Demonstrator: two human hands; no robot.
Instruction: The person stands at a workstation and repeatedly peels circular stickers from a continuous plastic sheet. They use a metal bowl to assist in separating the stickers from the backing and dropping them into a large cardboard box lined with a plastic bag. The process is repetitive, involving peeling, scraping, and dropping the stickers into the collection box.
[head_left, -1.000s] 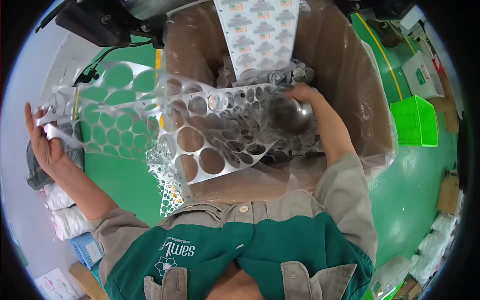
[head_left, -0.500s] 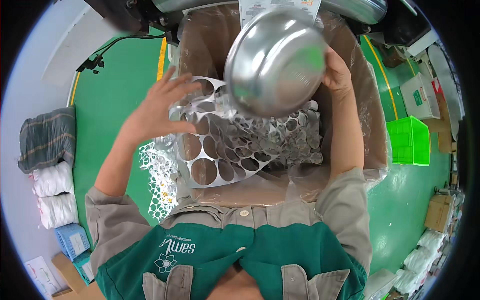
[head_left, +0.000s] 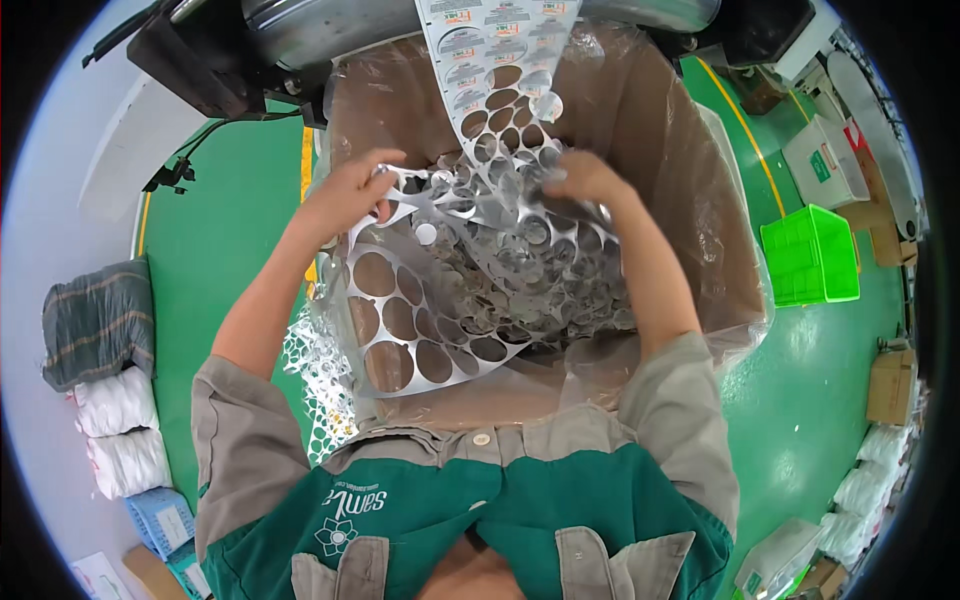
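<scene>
My left hand [head_left: 350, 200] is closed on the edge of a silvery sheet punched with round holes [head_left: 385, 340], at the left side of a large bin lined with clear plastic [head_left: 690, 220]. The sheet curves down over the bin's near left part. Over the far right of the scrap is my right hand [head_left: 592, 180], blurred by motion, its fingers unclear. Beneath both hands lies a heap of punched scrap and small round discs [head_left: 530, 270]. A printed strip [head_left: 495, 50] hangs down into the bin from the far side, its lower part full of holes.
Metal rollers [head_left: 340, 40] and dark machine parts cross the far edge. More punched scrap [head_left: 325, 390] lies left of the bin. A green crate [head_left: 812, 255] stands on the floor at right. A folded dark blanket [head_left: 98, 322] and white bundles [head_left: 120, 430] lie at left.
The shiny metal bowl has left my right hand and is out of sight. That hand moved left and down to the scrap. My left hand closed on the punched sheet; the printed strip hangs lower.
</scene>
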